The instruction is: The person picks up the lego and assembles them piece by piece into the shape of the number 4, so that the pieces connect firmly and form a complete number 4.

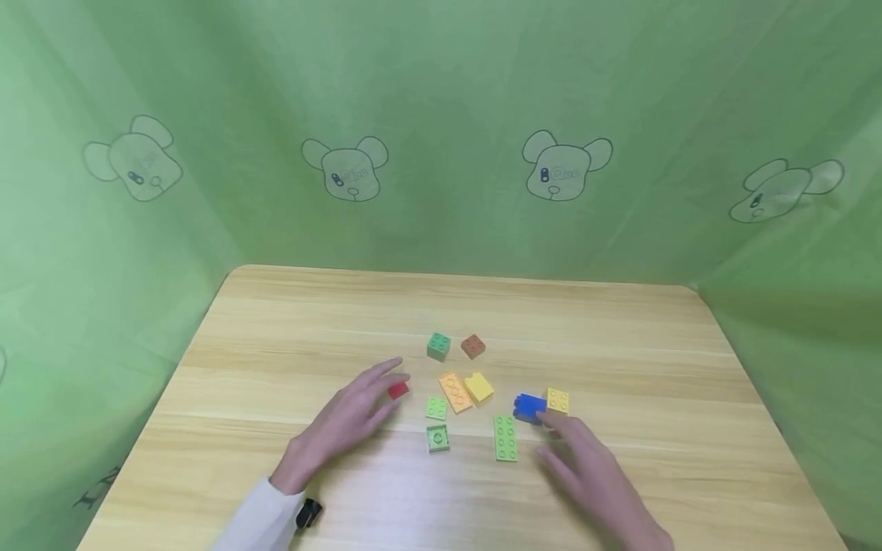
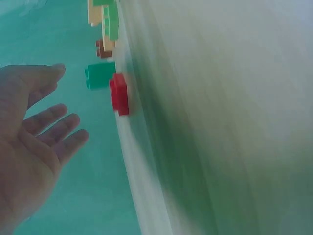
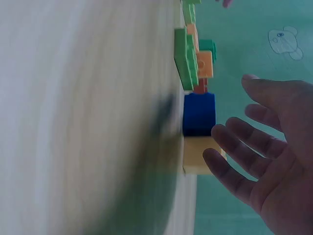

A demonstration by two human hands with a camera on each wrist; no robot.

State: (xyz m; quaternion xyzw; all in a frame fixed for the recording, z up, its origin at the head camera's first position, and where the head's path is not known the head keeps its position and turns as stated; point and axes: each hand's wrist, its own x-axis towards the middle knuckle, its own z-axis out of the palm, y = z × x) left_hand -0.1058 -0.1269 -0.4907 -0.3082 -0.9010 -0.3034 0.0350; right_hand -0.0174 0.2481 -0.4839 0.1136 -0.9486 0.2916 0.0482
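My left hand [image 1: 351, 417] hovers with loosely spread fingers by a small red brick [image 1: 398, 390], which partly shows past the fingers. In the left wrist view a gap separates that hand from the red brick [image 2: 119, 94]; nothing is in its grasp. On the other side, my right hand [image 1: 592, 467] reaches toward a blue brick [image 1: 529, 409], its fingers relaxed and apart. Beside the blue brick stands a pale yellow brick [image 1: 558, 401]. The right wrist view has the fingertips overlapping the pale yellow brick [image 3: 198, 155]; whether they touch it I cannot tell.
Between the hands lie an orange plate [image 1: 455, 392], a yellow brick [image 1: 478, 388], a long light green plate [image 1: 506, 438] and two small light green pieces [image 1: 436, 408]. Farther back sit a dark green brick [image 1: 439, 346] and a brown brick [image 1: 473, 346]. Green curtain [image 1: 455, 222] surrounds the wooden table [image 1: 344, 306].
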